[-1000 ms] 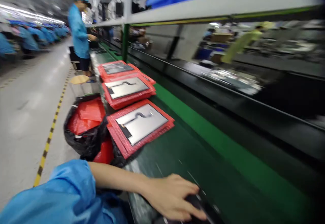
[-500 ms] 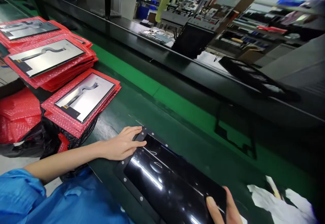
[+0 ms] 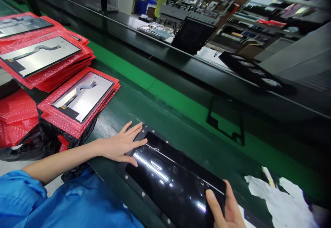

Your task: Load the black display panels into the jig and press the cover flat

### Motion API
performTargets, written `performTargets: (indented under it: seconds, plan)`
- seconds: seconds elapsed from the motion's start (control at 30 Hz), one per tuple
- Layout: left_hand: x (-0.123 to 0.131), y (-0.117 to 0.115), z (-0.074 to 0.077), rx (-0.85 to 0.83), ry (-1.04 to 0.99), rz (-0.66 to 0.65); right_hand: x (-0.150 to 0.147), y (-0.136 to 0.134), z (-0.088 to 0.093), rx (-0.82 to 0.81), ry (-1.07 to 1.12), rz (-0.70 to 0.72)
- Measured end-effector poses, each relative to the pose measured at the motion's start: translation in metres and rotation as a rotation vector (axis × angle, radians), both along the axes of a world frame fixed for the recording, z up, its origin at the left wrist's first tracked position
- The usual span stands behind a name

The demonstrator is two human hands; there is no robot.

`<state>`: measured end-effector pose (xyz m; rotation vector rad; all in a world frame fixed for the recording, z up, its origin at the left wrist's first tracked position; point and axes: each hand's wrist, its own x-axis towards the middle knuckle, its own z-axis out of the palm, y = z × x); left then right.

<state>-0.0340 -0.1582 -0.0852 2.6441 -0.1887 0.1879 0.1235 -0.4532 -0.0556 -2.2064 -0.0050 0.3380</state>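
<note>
A glossy black screen panel (image 3: 178,183) lies on a dark plate (image 3: 134,186) with silver round dots along its border. Bright light streaks and bubble-like marks show on the panel's surface. My left hand (image 3: 121,143) rests with spread fingers on the left end, the forefinger and thumb tips touching the panel and other fingertips on the plate's edge. At the near right end, my right hand (image 3: 227,209) grips the panel, thumb on top and fingers at the far edge. The right hand is partly cut off by the frame's bottom.
Red bubble-wrap bags (image 3: 77,126) and display panels with ribbon cables (image 3: 84,95) are stacked at the left. A crumpled white sheet (image 3: 281,200) and a pale stick (image 3: 268,177) lie at the right on the green bench (image 3: 134,100). A dark ledge (image 3: 165,54) runs behind.
The view has shifted slightly, so the scene sits further left and higher. My left fingers have spread, and the thumb now shows on the panel. My right hand keeps its grip.
</note>
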Motion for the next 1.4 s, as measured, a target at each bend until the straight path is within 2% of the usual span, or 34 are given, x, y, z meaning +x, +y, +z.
performTargets:
  seconds: [0.17,0.33,0.43,0.53,0.67,0.77,0.87,1.03,1.13,1.27,1.4]
  plan:
    - [0.002,-0.003,0.002,0.114,0.056,0.000,-0.007,0.006,0.005,0.051,0.051,-0.037]
    - [0.005,-0.003,0.006,0.174,0.095,0.013,-0.009,0.002,0.004,-0.037,0.000,0.005]
    - [0.006,-0.004,0.008,0.201,0.078,0.014,0.000,-0.009,-0.009,-0.083,-0.237,0.102]
    - [0.005,-0.006,0.004,0.321,0.055,0.032,0.012,-0.023,-0.020,-0.127,-0.479,0.267]
    - [0.006,-0.003,-0.014,0.434,-0.061,0.061,0.032,-0.038,-0.022,-0.201,-0.498,0.417]
    - [0.009,0.002,-0.025,0.395,-0.145,0.074,0.045,-0.047,-0.019,-0.231,-0.491,0.484]
    - [0.009,0.005,-0.030,0.345,-0.160,0.086,0.054,-0.051,-0.017,-0.270,-0.561,0.604]
    - [0.007,0.006,-0.036,0.325,-0.146,0.092,0.055,-0.049,-0.023,-0.493,-0.689,0.755]
    - [0.006,0.003,-0.041,0.299,-0.138,0.115,0.052,-0.047,-0.032,-0.569,-0.741,0.762]
    - [0.009,-0.001,-0.046,0.239,-0.148,0.163,0.049,-0.043,-0.044,-0.498,-0.746,0.725]
    - [0.012,-0.001,-0.042,0.252,-0.134,0.146,0.047,-0.034,-0.046,-0.432,-0.704,0.702]
